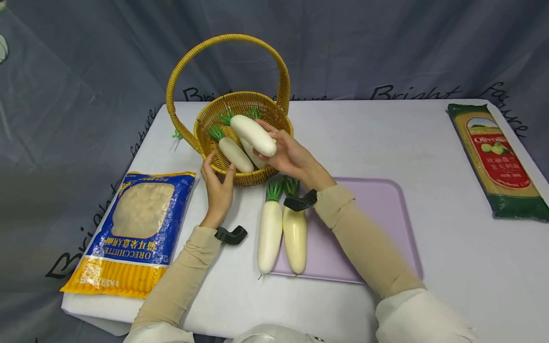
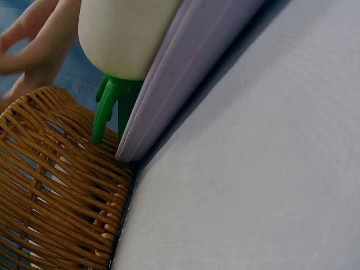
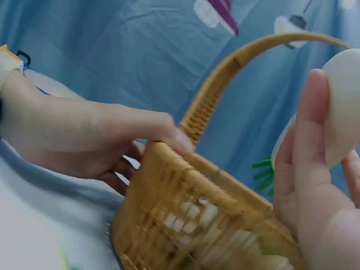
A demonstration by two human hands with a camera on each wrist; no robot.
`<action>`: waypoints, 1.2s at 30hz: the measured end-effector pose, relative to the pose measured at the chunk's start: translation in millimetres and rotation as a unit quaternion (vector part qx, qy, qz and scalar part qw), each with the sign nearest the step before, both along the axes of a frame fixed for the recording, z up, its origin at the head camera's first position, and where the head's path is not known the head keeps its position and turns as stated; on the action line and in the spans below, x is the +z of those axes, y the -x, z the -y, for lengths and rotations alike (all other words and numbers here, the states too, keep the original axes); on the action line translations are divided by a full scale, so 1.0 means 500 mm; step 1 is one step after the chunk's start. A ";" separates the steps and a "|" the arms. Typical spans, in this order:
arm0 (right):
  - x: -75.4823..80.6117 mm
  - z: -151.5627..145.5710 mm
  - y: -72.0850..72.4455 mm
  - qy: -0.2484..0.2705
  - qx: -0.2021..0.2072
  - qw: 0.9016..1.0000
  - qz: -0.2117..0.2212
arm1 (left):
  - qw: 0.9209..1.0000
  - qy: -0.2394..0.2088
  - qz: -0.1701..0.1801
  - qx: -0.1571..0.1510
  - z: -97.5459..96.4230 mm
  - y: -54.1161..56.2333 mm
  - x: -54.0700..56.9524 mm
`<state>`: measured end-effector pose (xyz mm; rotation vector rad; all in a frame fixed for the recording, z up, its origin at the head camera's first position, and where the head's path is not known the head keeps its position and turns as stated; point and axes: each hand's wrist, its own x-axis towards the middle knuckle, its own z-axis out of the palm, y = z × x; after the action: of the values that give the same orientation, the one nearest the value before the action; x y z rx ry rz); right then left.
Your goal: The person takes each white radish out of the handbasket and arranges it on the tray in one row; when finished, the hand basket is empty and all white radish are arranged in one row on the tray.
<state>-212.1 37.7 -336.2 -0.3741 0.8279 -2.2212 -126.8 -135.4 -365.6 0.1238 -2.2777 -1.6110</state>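
Note:
My right hand (image 1: 288,155) grips a white radish (image 1: 253,135) with green leaves above the wicker basket (image 1: 244,179). Its fingers lie along the radish's side in the right wrist view. My left hand (image 1: 218,193) holds the basket's near-left rim, the thumb apart from the fingers. Inside the basket lie more radishes, among them a pale one (image 1: 235,155) at the left; the held radish partly hides another. Below the basket, a white radish (image 1: 270,237) and a yellowish radish (image 1: 295,238) lie side by side at the tray's left edge, leaves toward the basket.
A lilac tray (image 1: 369,224) lies under my right forearm. At the left is a blue and yellow pasta bag (image 1: 141,233); a green and red pasta pack (image 1: 497,162) lies at the far right. The basket's tall handle (image 1: 231,37) arches over it.

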 end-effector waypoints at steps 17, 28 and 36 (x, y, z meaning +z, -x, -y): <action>-0.056 -0.314 -0.185 -0.090 0.029 0.988 -0.126 | 1.000 -0.001 0.000 -0.003 0.002 -0.001 -0.003; -0.085 -0.352 -0.213 -0.011 0.002 0.993 -0.118 | 1.000 0.004 -0.006 -0.002 0.001 0.003 -0.002; -0.085 -0.348 -0.215 -0.140 -0.064 0.978 -0.139 | 1.000 0.000 -0.003 -0.001 0.002 0.000 -0.002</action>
<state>-104.5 211.9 -378.7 -0.5122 1.3298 -2.1549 -126.9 -136.2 -366.7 0.1167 -2.2724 -1.6105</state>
